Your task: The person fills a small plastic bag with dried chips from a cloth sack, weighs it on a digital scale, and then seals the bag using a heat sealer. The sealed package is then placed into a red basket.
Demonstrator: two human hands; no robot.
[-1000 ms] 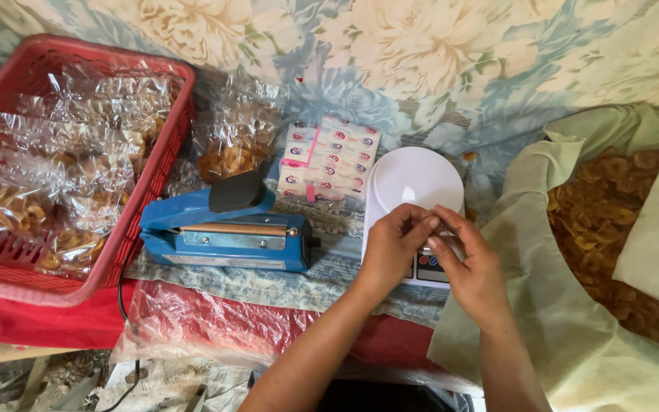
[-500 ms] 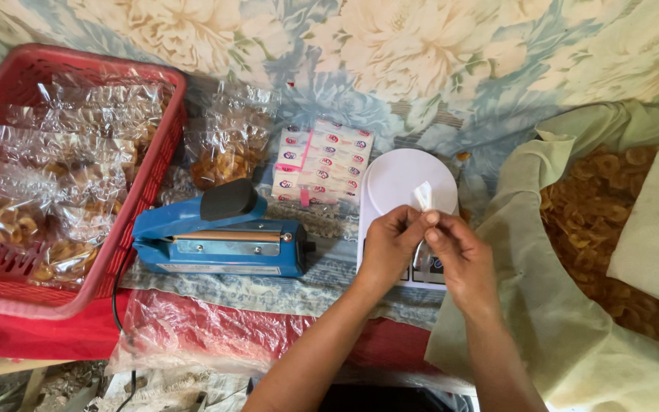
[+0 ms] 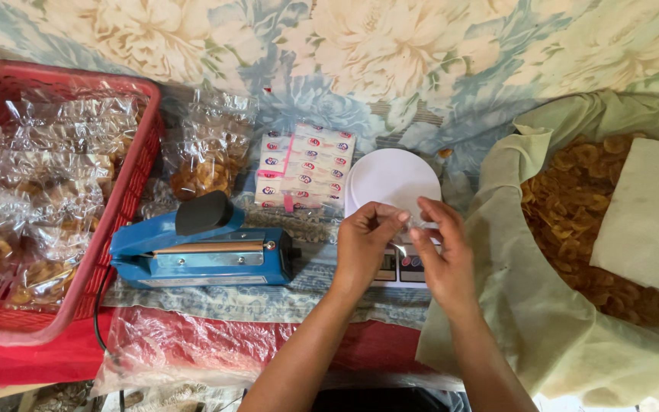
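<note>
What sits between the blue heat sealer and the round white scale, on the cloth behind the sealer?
In the head view, a stack of small white printed packets lies between the blue heat sealer and the round white scale, behind the sealer's right end.

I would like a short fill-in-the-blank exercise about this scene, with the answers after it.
1. Both hands hold a small clear bag above the white ____.
2. The sealer left of the hands is ____ in colour.
3. The packed bags lie in a ____ basket.
4. The loose chips lie on the person's ____ side.

Answers: scale; blue; red; right
</note>
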